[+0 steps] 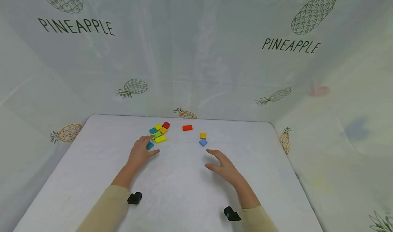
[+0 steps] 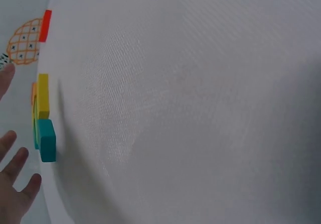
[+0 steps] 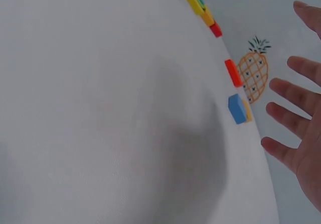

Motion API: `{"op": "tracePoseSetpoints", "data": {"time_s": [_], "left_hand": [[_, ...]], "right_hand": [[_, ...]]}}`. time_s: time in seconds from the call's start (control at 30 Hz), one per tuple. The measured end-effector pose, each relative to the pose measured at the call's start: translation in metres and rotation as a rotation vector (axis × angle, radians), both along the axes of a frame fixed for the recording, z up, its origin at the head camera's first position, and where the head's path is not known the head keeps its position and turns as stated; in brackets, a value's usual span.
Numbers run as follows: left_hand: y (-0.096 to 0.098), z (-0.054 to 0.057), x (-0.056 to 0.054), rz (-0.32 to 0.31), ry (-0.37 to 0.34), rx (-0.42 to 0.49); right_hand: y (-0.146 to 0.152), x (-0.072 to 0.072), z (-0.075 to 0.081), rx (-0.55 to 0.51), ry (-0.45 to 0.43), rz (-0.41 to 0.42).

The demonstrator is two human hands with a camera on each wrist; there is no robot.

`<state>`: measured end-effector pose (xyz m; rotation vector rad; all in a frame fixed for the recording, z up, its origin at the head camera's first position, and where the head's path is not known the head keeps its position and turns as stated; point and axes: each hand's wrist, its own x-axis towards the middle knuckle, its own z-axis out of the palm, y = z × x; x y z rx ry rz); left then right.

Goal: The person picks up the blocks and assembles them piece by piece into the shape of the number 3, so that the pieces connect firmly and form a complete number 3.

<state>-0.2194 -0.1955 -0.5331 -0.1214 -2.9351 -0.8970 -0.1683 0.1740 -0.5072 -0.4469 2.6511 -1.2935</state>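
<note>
In the head view my left hand [image 1: 141,153] is beside a cluster of coloured blocks, thumb and fingers spread apart, gripping nothing. Closest to it lies a teal block [image 1: 149,145], partly covered by the fingers. A green block [image 1: 157,135] and a yellow block [image 1: 160,139] lie just past the fingertips. My right hand [image 1: 226,169] hovers over the table with its fingers apart and nothing in them. Beyond its fingertips are a blue block [image 1: 203,142] and an orange-yellow block [image 1: 203,135]. In the right wrist view the fingers are spread near the blue block [image 3: 237,109].
A red block [image 1: 187,128] lies alone near the table's back edge. Farther back in the cluster are another red block [image 1: 166,125], a second teal block [image 1: 153,131] and two yellowish ones. The white table [image 1: 184,184] meets a pineapple-print curtain [image 1: 196,54] behind.
</note>
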Motion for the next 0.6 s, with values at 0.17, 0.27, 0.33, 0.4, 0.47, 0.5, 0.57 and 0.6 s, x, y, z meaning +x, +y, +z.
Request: {"op": "tracePoseSetpoints", "data": {"time_s": [0.17,0.27,0.33,0.4,0.47,0.5,0.57,0.6], "left_hand": [[0.001,-0.005,-0.009,0.024,-0.019,0.078],[0.001,-0.009,-0.016,0.039,-0.014,0.099],[0.002,-0.012,-0.019,0.047,-0.013,0.114],[0.002,-0.013,-0.022,0.058,-0.019,0.133],[0.003,-0.015,-0.025,0.071,-0.024,0.141],[0.004,-0.016,-0.026,0.078,-0.028,0.147],[0.005,-0.017,-0.028,0.096,-0.036,0.149],[0.005,-0.017,-0.029,0.105,-0.037,0.148]], "right_hand": [[-0.013,0.003,-0.003,-0.033,-0.028,0.023],[-0.019,0.004,-0.005,-0.054,-0.043,0.039],[-0.022,0.005,-0.007,-0.071,-0.048,0.049],[-0.024,0.005,-0.009,-0.082,-0.051,0.052],[-0.026,0.006,-0.011,-0.089,-0.051,0.055],[-0.027,0.007,-0.013,-0.089,-0.05,0.056],[-0.029,0.008,-0.015,-0.094,-0.048,0.058],[-0.029,0.008,-0.016,-0.097,-0.045,0.06]]}}
